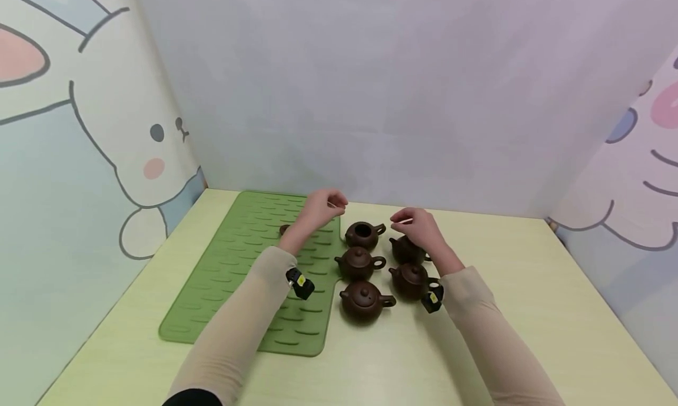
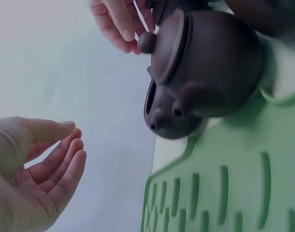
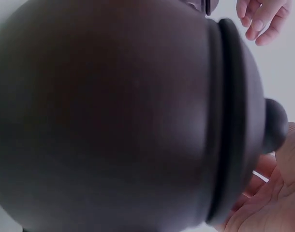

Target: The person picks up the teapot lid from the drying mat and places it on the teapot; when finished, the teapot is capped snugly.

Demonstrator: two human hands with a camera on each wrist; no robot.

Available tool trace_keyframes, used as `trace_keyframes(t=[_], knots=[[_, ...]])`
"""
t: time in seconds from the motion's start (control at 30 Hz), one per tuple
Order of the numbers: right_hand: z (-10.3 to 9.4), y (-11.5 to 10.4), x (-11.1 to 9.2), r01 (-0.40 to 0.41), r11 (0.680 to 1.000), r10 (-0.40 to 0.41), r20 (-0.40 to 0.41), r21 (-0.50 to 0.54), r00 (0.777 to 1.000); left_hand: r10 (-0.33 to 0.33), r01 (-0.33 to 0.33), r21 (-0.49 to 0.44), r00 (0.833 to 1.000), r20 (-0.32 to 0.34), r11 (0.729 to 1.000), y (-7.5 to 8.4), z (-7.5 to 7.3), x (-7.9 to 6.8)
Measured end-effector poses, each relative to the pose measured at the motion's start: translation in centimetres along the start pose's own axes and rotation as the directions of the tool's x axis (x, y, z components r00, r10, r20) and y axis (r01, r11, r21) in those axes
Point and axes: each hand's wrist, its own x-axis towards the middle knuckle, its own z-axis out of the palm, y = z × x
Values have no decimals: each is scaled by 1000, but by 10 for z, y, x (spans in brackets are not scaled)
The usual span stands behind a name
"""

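Note:
My left hand (image 1: 321,209) hovers over the back right part of the green mat (image 1: 222,288), fingers loosely curved, thumb close to the fingertips and nothing between them. Just right of it stands a dark brown teapot (image 1: 362,236) without a lid, its dark opening facing up. My right hand (image 1: 419,228) is over the rear right teapot (image 1: 405,252), partly covering it, with relaxed, bent fingers holding nothing. A small dark brown piece (image 1: 283,229) lies on the mat, partly hidden by my left wrist. The right wrist view is largely filled by a lidded teapot (image 3: 113,116).
Two lidded teapots, a middle one (image 1: 356,265) and a front one (image 1: 362,305), stand in line before the lidless pot along the mat's right edge. Another lidded teapot (image 1: 410,282) sits by my right wrist. A pale wall (image 1: 371,100) rises behind the table (image 1: 529,312).

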Motion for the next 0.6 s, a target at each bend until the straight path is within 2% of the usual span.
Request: trace_keyframes(t=[0.33, 0.6], knots=[[9, 0, 5, 18, 1000, -18, 35, -1, 999, -15, 15, -34, 1000, -21, 999, -21, -14, -6], [14, -1, 6, 22, 1000, -22, 49, 1, 999, -30, 29, -9, 999, -40, 1000, -42, -26, -11]])
